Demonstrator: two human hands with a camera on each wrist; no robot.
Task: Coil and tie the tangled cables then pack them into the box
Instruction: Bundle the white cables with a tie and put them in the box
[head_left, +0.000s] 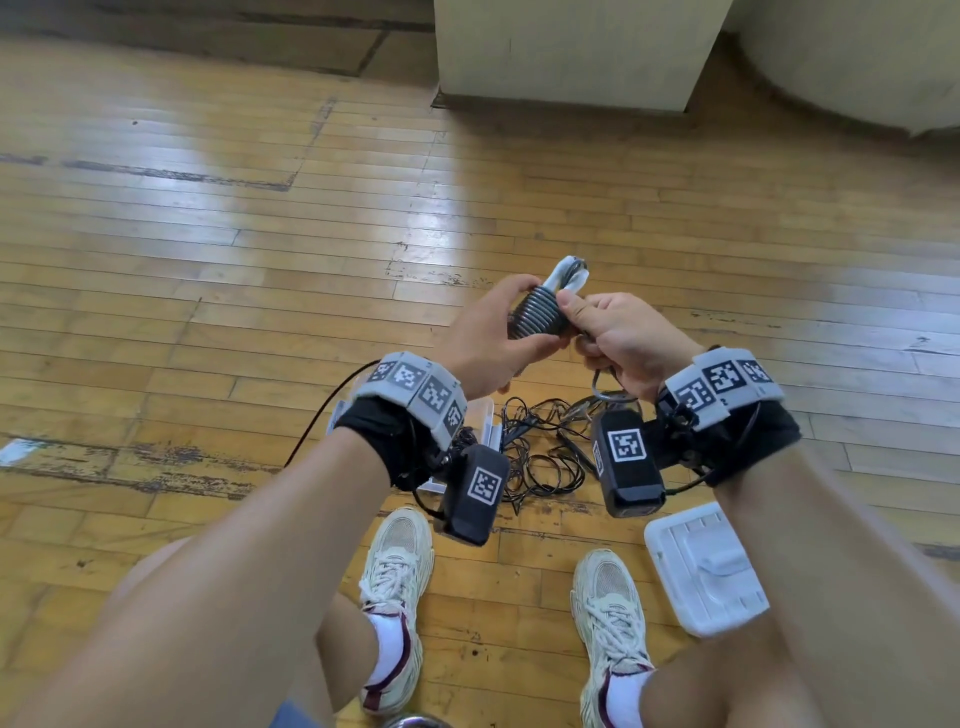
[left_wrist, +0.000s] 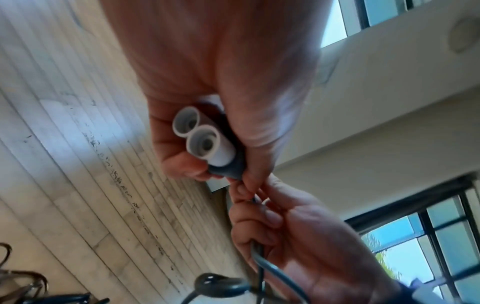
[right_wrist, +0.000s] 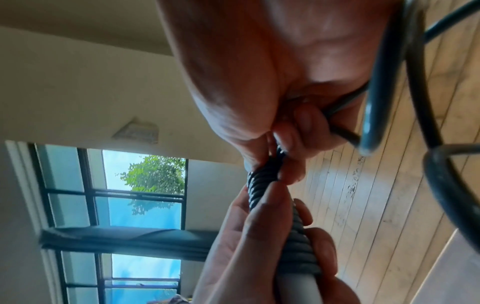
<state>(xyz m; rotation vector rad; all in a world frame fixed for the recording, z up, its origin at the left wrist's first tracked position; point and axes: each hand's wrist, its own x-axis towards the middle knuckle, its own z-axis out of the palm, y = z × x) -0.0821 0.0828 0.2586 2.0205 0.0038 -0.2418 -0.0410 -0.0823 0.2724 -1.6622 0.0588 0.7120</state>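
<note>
Left hand (head_left: 480, 338) holds a coiled cable bundle (head_left: 535, 314) in the air in front of the person, above the wooden floor (head_left: 208, 234); its fingers (left_wrist: 182, 162) are curled round the bundle, thumb on top. Dark cable is wound tight around two white tubes (left_wrist: 202, 142) whose open ends show in the left wrist view. Right hand (head_left: 623, 338) is just beside, thumb and fingers (right_wrist: 288, 133) pinching the loose cable end (right_wrist: 279, 158) right at the coil, the rest of that cable looping down under the palm. On the floor below the hands, between the shoes (head_left: 400, 571), lies a tangled pile of black cables (head_left: 540, 447). A clear box (head_left: 483, 421) sits beside the pile, mostly hidden behind the left wrist. White lid (head_left: 706, 566) flat on the floor near the right foot.
</note>
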